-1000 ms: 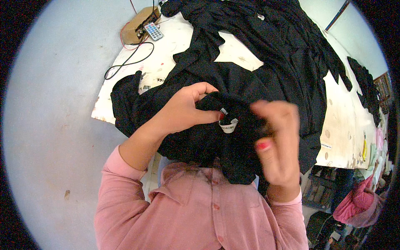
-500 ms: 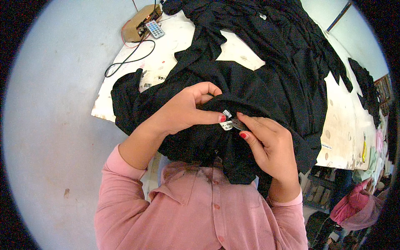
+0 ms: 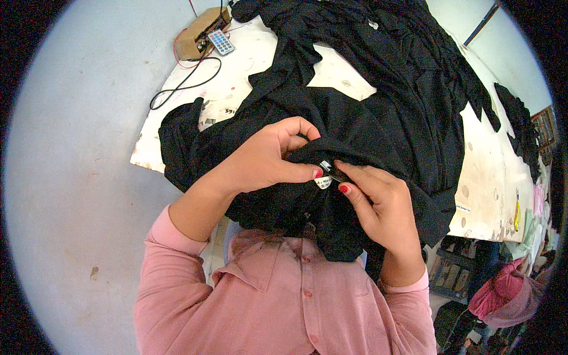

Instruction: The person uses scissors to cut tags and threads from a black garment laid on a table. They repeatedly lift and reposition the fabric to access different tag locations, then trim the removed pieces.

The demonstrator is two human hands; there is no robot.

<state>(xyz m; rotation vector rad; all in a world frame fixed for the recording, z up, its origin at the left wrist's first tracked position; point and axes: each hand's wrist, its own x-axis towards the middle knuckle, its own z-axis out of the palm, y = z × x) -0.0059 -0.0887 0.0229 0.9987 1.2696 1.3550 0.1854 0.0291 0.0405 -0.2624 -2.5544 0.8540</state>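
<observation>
A black garment point(image 3: 266, 204) is bunched up in front of my body and over the table edge. My left hand point(image 3: 269, 155) pinches a fold of it, with the thumb beside a white label point(image 3: 323, 182). Above that label is a second small white tag point(image 3: 325, 165). My right hand point(image 3: 381, 204) is closed on small metal thread snips point(image 3: 338, 177), held between thumb and fingers. Their tip is at the label; most of the tool is hidden by the fingers and the dark cloth.
More black cloth point(image 3: 390, 65) is heaped across the white table point(image 3: 491, 195). At the far left are a brown box point(image 3: 201, 35) with wires, a remote control point(image 3: 221, 42) and a looped black cable point(image 3: 188, 89). Pink cloth point(image 3: 503, 296) shows at the lower right.
The snips have tilted and show less metal between my right fingers. My left fingers and the label have shifted very slightly to the right. The rest looks the same.
</observation>
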